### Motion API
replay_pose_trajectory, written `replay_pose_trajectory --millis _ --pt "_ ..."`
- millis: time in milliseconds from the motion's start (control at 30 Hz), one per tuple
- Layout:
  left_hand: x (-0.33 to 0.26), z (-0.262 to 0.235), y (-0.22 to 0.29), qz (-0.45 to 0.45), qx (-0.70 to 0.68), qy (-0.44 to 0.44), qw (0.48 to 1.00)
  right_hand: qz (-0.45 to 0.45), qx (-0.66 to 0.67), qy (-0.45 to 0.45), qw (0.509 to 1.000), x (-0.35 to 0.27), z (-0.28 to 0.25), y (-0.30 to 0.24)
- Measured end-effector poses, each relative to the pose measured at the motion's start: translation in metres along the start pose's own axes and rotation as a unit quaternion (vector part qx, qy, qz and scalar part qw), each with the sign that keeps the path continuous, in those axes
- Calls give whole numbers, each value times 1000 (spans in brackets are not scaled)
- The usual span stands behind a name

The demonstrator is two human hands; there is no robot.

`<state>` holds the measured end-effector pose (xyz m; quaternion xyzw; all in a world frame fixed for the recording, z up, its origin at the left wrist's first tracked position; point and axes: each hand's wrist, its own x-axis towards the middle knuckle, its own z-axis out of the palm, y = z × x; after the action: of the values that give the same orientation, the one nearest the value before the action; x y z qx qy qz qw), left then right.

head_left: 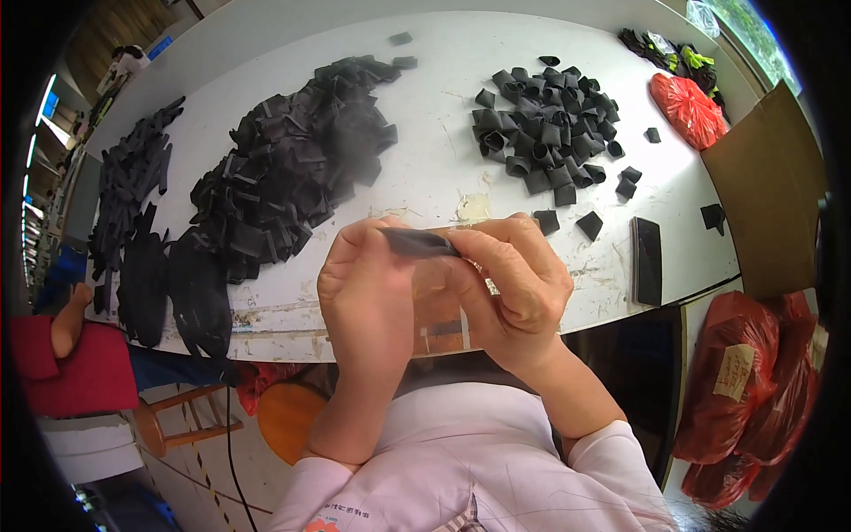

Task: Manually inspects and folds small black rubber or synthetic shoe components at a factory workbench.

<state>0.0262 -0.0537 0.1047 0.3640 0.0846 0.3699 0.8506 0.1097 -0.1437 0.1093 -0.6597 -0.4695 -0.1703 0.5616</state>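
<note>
Between my two hands, over the front edge of the white table [425, 106], is a small black fabric piece [415, 241]. My left hand [365, 284] pinches its left end, and my right hand [510, 279] grips its right end between thumb and fingers. A large heap of flat black fabric pieces [292, 160] lies beyond my left hand. Farther right sits a pile of black pieces curled into short tubes [550, 124], with a few strays near my right hand.
Long black strips [133, 168] and dark oval pieces [199, 293] lie at the left. A phone [647, 262], a red plastic bag [687, 111] and a cardboard sheet [762, 177] are at the right. Red bags [731, 372] hang below. Another person's arm [69, 324] shows at left, near a wooden stool [191, 421].
</note>
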Motion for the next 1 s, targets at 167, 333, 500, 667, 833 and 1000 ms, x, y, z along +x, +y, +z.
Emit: replay_pose_trajectory --millis 167,333,500,667,833,1000 --pt "-4 -5 -1 9 4 39 999 -25 -11 -28 999 -3 2 8" --pt "-7 -4 1 32 74 7 997 -70 -42 -71 994 2 -2 11" --pt "-3 -9 1 68 196 -21 978 -60 -26 -101 993 1 -7 19" --pt "18 -3 7 187 354 -101 911 37 -28 -83 995 1 -7 9" --pt "20 -6 13 184 440 -143 867 -6 -10 -71 997 7 -7 11" --pt "17 -10 14 203 487 -177 830 -24 9 -90 996 -5 -6 17"
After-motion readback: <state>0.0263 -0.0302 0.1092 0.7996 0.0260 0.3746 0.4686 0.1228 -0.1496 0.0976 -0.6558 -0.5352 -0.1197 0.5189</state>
